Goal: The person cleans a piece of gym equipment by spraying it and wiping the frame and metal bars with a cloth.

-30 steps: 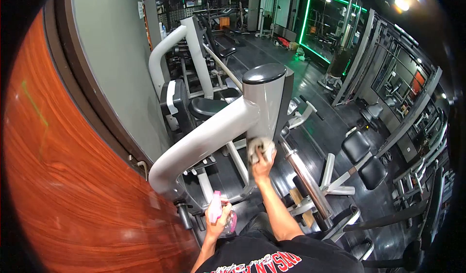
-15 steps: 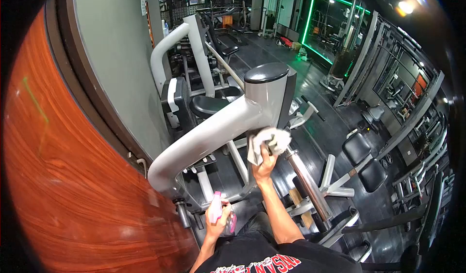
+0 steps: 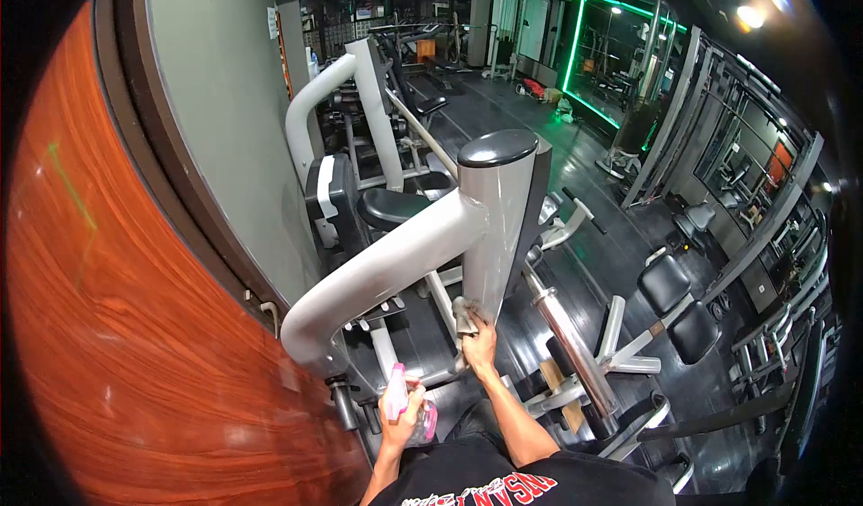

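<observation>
A grey gym machine frame (image 3: pixel 387 253) with a thick curved tube and an upright post (image 3: pixel 493 227) stands in front of me. My right hand (image 3: pixel 479 346) grips a light-coloured cloth (image 3: pixel 466 314) and presses it against the lower part of the post. Much of the cloth is hidden by the hand and the post. Lower down, my left hand (image 3: pixel 402 421) is closed around a spray bottle (image 3: pixel 396 391) with a pink and white head and a clear body. The bottle is held apart from the frame.
A chrome weight bar (image 3: pixel 575 349) slopes down at the right of the post. Beyond it are black padded seats (image 3: pixel 676 304) of another machine. At the left are a grey wall (image 3: pixel 220 102) and a glossy reddish wooden panel (image 3: pixel 153 344). Dark flooring (image 3: pixel 575 164) runs to the back.
My right hand has moved down the post with the cloth, from below the tube joint to near its lower end. My left hand stays low with the spray bottle. The view has shifted slightly.
</observation>
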`<action>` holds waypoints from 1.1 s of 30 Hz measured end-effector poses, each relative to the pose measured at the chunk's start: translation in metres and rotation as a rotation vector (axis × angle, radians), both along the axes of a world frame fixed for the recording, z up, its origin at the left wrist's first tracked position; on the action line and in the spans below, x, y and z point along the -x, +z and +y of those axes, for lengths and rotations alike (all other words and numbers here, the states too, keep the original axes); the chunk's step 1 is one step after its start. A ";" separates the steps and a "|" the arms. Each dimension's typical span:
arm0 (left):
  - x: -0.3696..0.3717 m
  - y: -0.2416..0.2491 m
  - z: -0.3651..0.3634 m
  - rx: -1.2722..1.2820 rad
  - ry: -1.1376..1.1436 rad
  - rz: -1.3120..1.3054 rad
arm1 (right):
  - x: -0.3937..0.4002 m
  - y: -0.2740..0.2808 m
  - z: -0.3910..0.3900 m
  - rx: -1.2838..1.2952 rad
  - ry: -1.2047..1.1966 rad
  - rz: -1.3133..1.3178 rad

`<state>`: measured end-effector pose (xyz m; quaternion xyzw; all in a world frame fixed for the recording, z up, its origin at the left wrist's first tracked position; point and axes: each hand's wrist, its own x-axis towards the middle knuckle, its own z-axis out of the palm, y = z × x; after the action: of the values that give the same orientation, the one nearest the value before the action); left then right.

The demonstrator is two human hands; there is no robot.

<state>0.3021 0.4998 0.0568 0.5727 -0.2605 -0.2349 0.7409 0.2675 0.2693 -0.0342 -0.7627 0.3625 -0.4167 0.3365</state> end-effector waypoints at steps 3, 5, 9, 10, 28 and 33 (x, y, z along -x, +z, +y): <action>-0.001 0.001 -0.002 0.005 -0.012 0.026 | 0.002 0.056 0.002 0.232 0.005 -0.252; 0.002 0.008 -0.005 0.028 -0.021 0.036 | -0.009 0.105 -0.008 0.413 -0.061 -0.460; 0.001 0.020 -0.011 0.024 -0.103 0.023 | -0.028 0.191 -0.037 0.767 -0.281 -0.347; 0.000 0.021 -0.013 0.020 -0.104 0.017 | -0.028 0.194 -0.045 0.730 -0.219 -0.284; 0.006 0.019 -0.035 0.004 -0.276 0.022 | 0.012 0.087 -0.034 0.381 -0.200 -0.423; 0.009 0.025 -0.037 0.013 -0.286 0.043 | -0.001 0.238 -0.059 0.791 -0.260 -0.401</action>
<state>0.2929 0.4631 0.0819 0.5199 -0.3251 -0.3488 0.7088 0.2683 0.2098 0.2035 -0.6850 0.1958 -0.7012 0.0279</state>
